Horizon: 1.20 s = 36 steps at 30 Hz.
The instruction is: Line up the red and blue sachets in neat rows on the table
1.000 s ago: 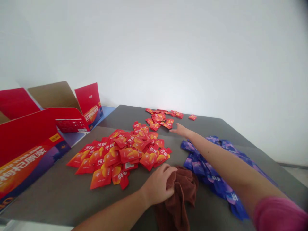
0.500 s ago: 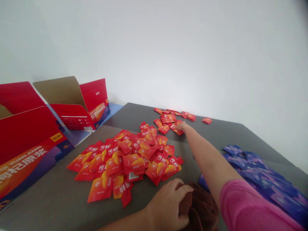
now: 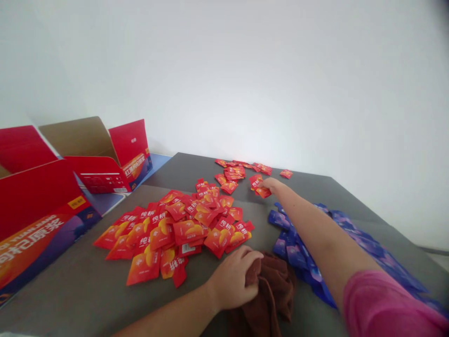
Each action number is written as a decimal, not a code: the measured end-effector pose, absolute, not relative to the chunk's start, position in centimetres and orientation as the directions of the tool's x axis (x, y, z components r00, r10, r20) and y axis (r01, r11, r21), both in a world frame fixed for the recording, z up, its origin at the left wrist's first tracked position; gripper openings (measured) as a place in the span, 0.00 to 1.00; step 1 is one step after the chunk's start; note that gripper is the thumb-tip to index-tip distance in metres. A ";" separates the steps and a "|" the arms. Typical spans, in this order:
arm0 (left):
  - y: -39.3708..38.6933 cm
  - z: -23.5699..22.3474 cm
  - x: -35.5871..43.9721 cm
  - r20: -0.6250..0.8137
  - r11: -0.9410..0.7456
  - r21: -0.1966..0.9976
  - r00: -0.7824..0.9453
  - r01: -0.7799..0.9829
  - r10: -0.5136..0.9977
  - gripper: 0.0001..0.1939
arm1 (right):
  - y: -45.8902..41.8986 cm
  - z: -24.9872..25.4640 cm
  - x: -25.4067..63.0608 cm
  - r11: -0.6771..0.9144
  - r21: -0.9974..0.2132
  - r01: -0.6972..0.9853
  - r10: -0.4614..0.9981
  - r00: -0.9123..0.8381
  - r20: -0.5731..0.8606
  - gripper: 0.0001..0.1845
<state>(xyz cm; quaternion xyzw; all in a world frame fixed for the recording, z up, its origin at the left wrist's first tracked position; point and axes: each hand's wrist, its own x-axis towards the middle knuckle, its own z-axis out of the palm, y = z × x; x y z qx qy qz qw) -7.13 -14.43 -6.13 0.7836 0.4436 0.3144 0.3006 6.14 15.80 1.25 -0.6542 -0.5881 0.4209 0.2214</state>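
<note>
A big heap of red sachets (image 3: 178, 229) covers the middle of the grey table (image 3: 80, 285). A smaller scatter of red sachets (image 3: 233, 171) lies at the far edge. My right hand (image 3: 270, 185) is stretched far out and pinches a couple of red sachets (image 3: 258, 185) lifted from that scatter. A brown cloth (image 3: 270, 290) lies bunched at the near edge, and my left hand (image 3: 233, 278) is closed on it. Beneath my right forearm runs a heap of blue sachets (image 3: 301, 252).
Open red cardboard boxes stand on the left, a large one (image 3: 35, 224) near and another (image 3: 112, 159) farther back on a blue surface. A white wall rises behind the table. The table's far right corner is bare grey.
My right hand reached the far scatter, closed on red sachets and has pulled back slightly toward me with them. My left hand stays on the brown cloth.
</note>
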 end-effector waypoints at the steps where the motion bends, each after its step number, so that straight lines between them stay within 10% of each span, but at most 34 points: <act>1: -14.4 -6.1 -7.1 0.231 -0.427 0.747 0.403 0.510 0.886 0.31 | 15.1 1.8 6.5 -0.215 -0.801 0.558 0.950 -0.070 -0.304 0.19; 11: -14.7 -7.4 -6.9 0.359 -0.455 0.738 0.280 0.499 0.890 0.41 | 0.9 4.1 8.7 -0.145 -0.972 0.183 0.809 -0.544 -0.223 0.16; 20: -14.8 -2.6 -5.7 0.235 -0.232 0.902 -0.038 -0.364 0.971 0.25 | -10.3 2.6 9.6 -0.155 -0.985 -0.082 0.797 -0.600 -0.075 0.19; 29: -13.4 -2.5 -5.7 -0.045 -0.097 0.776 -0.207 -0.623 0.977 0.19 | -13.6 -1.9 10.0 0.352 -0.867 0.353 0.923 -0.284 0.260 0.21; 36: -12.9 -3.0 -7.2 -0.071 -0.128 0.868 -0.376 -0.480 0.924 0.21 | -18.1 -6.8 10.4 0.589 -0.343 0.732 0.802 -0.477 0.360 0.32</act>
